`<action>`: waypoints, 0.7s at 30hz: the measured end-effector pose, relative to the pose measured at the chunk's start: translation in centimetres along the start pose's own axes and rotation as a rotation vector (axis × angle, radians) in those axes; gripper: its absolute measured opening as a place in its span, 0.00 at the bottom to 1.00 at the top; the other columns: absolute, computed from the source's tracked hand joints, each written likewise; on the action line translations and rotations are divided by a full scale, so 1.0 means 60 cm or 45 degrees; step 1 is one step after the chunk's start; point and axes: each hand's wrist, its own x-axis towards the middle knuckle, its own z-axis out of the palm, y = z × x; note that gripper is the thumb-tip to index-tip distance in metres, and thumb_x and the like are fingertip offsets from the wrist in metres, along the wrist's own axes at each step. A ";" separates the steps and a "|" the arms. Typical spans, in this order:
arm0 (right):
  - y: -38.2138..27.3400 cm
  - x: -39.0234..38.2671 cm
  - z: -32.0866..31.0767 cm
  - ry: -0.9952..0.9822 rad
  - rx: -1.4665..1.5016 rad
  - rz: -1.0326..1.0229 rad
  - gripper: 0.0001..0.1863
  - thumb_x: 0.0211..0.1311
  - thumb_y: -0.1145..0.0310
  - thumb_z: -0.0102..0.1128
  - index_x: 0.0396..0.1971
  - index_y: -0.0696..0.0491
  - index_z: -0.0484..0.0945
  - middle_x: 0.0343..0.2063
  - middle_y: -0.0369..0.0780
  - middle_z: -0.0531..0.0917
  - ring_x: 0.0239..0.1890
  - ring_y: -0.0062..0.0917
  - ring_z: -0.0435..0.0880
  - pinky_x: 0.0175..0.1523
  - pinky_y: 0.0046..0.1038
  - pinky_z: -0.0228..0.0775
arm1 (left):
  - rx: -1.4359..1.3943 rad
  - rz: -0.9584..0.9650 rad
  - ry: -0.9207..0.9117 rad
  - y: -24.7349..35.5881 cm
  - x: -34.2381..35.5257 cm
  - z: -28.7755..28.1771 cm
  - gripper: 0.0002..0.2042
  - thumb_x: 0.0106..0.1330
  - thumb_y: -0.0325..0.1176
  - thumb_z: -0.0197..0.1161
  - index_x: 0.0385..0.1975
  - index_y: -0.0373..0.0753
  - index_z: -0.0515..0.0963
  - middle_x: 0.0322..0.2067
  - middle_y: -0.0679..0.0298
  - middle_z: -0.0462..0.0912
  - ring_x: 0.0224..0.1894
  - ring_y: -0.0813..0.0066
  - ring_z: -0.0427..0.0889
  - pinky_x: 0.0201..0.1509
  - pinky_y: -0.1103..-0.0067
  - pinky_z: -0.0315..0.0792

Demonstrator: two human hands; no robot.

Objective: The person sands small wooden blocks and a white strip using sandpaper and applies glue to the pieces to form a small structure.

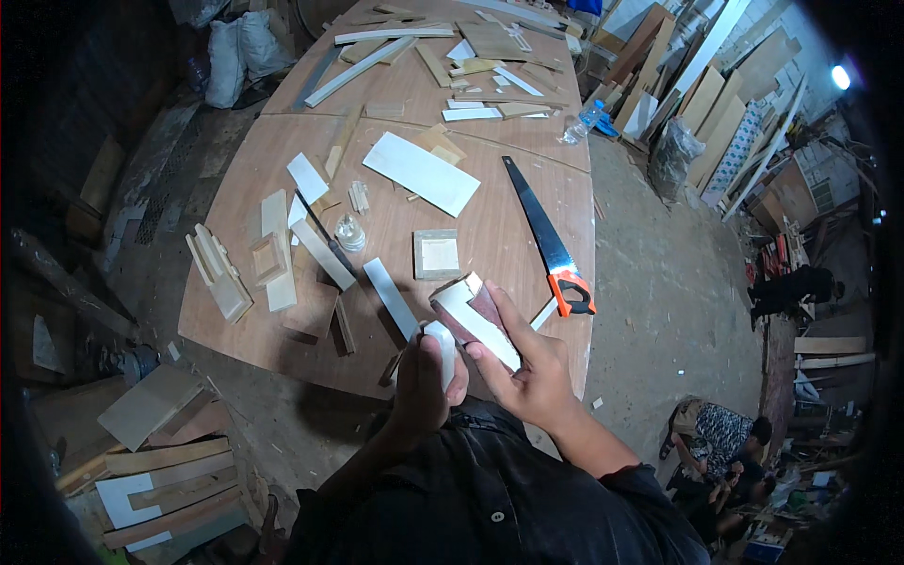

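Note:
My left hand (424, 386) is closed on a small white wooden piece (440, 348) near the table's front edge. My right hand (527, 372) grips a wooden block (476, 315) with dark red sandpaper-like sheet and a pale face, held right beside the white piece. Beyond them on the table (282, 348) lie a small square wooden frame (436, 262), a white strip (386, 294), a clear jar (350, 233) and a hand saw (539, 226) with an orange-and-black handle, lying to the right.
Boards and offcuts (490, 42) cover the table's far part, beside a plastic bottle (589, 121). More pieces (217, 273) lie at left. Stacked boards stand lower left (151, 410) and along the right wall (716, 122). People (716, 443) crouch at lower right; another person (791, 292) is farther right.

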 end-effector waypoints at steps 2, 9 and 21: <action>-0.002 0.004 0.001 -0.022 -0.019 0.004 0.33 0.60 0.71 0.66 0.65 0.62 0.66 0.35 0.51 0.86 0.32 0.30 0.89 0.37 0.23 0.75 | 0.090 -0.005 0.021 -0.002 0.000 0.003 0.25 0.78 0.53 0.33 0.34 0.35 0.64 0.16 0.66 0.66 0.20 0.72 0.69 0.26 0.75 0.63; -0.007 -0.001 -0.002 -0.046 -0.063 -0.002 0.34 0.60 0.71 0.66 0.65 0.62 0.65 0.35 0.51 0.86 0.30 0.30 0.88 0.36 0.23 0.75 | 0.294 0.166 0.170 0.012 -0.001 0.013 0.25 0.78 0.50 0.35 0.45 0.29 0.64 0.18 0.63 0.68 0.18 0.72 0.69 0.24 0.75 0.63; -0.010 0.004 -0.008 -0.024 -0.091 -0.063 0.33 0.59 0.70 0.67 0.65 0.61 0.67 0.30 0.50 0.85 0.21 0.27 0.83 0.28 0.23 0.71 | 0.684 0.127 0.088 -0.067 -0.021 -0.026 0.21 0.79 0.44 0.34 0.46 0.29 0.65 0.22 0.59 0.70 0.23 0.67 0.71 0.28 0.70 0.66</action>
